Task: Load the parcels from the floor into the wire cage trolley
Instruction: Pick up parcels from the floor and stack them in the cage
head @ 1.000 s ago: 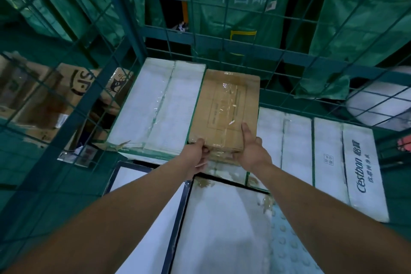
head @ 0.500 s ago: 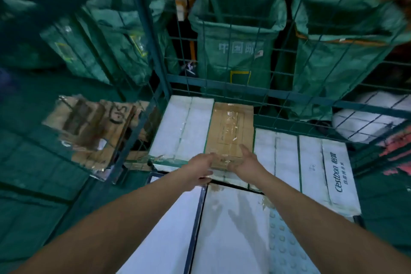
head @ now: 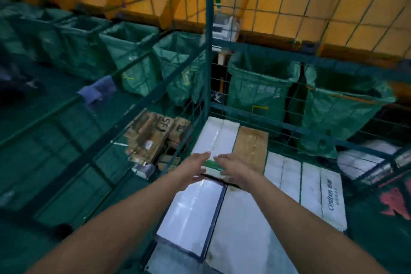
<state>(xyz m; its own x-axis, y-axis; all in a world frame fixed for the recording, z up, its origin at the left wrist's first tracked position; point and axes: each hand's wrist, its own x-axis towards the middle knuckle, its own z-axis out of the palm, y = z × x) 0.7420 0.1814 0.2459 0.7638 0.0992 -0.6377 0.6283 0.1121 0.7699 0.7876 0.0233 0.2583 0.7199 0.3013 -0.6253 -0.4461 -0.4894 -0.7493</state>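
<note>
The brown cardboard parcel [head: 250, 147] is lying flat in the wire cage trolley [head: 209, 55], centre frame, long axis pointing toward the far mesh, flanked by white parcels [head: 214, 140]. Nothing is being held: left hand [head: 193, 165] and right hand [head: 234, 167] are hovering with fingers straight.

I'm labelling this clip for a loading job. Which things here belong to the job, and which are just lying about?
Job:
left hand
right hand
brown parcel
white parcels
cage trolley

Lying about:
green sacks
flattened cardboard outside the cage
orange netting
</note>
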